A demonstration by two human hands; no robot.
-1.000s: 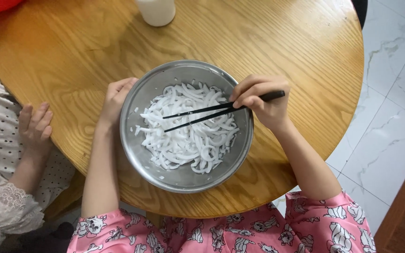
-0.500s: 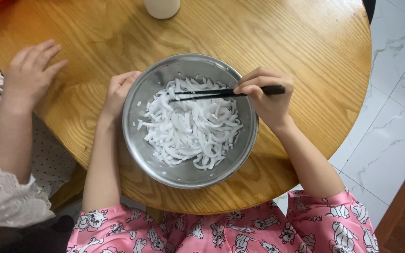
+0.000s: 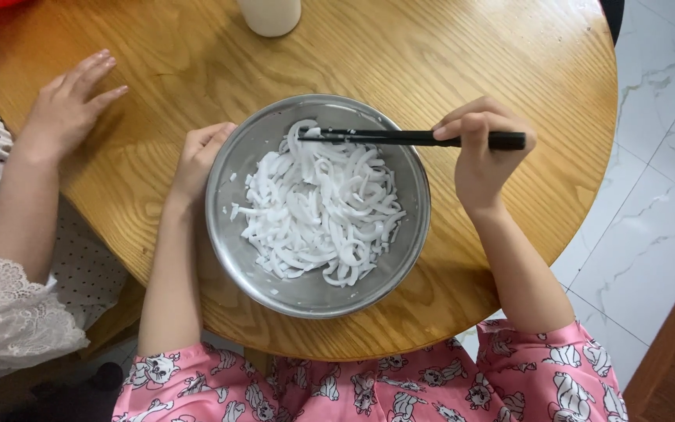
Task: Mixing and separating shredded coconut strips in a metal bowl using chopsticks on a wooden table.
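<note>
1. Right hand [image 3: 478, 160] has its fingers clenched around a pair of black chopsticks [image 3: 408, 137] - tips sit at the far side of the white noodle strips [image 3: 318, 207].
2. Noodles are piled in a round metal bowl [image 3: 232, 242], sitting on the wooden tabletop [image 3: 431, 55] near its front edge.
3. Left hand [image 3: 197, 160] is curled against the bowl's left rim - touching it, not gripping anything.
4. Another person's hand [image 3: 68, 105] lies flat on the tabletop off to the left.
5. A white cup [image 3: 271, 16] stands at the far edge.
</note>
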